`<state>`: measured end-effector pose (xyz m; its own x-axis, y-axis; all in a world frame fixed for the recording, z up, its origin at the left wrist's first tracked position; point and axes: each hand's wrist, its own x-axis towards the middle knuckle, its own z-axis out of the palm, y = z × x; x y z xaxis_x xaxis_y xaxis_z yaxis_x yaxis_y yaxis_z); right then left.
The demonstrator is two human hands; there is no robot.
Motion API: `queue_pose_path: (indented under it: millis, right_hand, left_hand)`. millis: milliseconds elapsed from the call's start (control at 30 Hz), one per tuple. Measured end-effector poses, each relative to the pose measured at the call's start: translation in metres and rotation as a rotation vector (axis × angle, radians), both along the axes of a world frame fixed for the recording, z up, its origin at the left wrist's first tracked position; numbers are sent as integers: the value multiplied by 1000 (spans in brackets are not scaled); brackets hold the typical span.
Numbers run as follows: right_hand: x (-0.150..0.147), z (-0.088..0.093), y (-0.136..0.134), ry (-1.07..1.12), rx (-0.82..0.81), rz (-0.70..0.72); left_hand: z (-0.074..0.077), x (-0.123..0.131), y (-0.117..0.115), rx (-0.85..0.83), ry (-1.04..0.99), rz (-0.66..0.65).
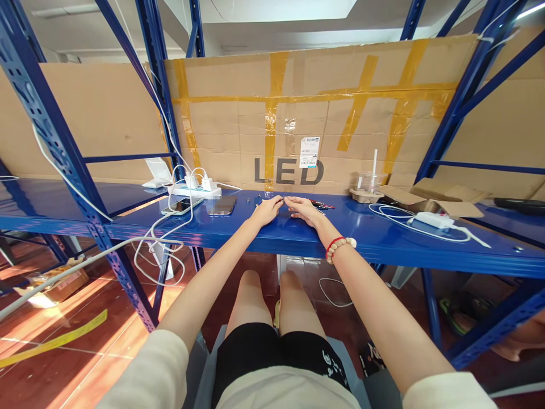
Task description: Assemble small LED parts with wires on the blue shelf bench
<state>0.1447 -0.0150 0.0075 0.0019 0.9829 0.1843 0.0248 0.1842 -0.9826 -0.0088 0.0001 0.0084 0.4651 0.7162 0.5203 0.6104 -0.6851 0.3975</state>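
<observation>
My left hand (268, 209) and my right hand (301, 208) meet at the fingertips above the blue shelf (293, 245). The fingers of both are bent and closed together; whatever they pinch is too small to name. Beside my right hand lie several thin red and dark pens (322, 205), partly hidden by it. Small dark bits (259, 199) are scattered just behind my left hand. A beaded bracelet (339, 245) and a red band circle my right wrist.
To the left are a white power strip (198, 191) with chargers, a phone (182, 205) and a dark flat device (222, 205). On the right stand a plastic cup with a straw (369, 182), a white adapter (434, 220) with cables and an open carton (447, 196). Taped cardboard (238, 130) stands behind.
</observation>
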Motion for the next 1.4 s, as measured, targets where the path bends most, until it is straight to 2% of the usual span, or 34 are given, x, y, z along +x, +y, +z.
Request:
queue_pose_path:
  millis: [367,600,1067,1400]
  right_hand:
    - [-2,3,-5,6,-10,-22]
    - [-1,-5,3,-39,47,-37]
    - [-1,-4,-1,-121,77,-30]
    - [-2,-2,-4,-135,51,-49]
  left_hand:
    - [2,1,-6,-17,-3,61]
    - [-5,0,7,-29,-54,-102]
    - [-3,-3,2,-10,-116,-152]
    - [-5,-4,8,29,-106,-153]
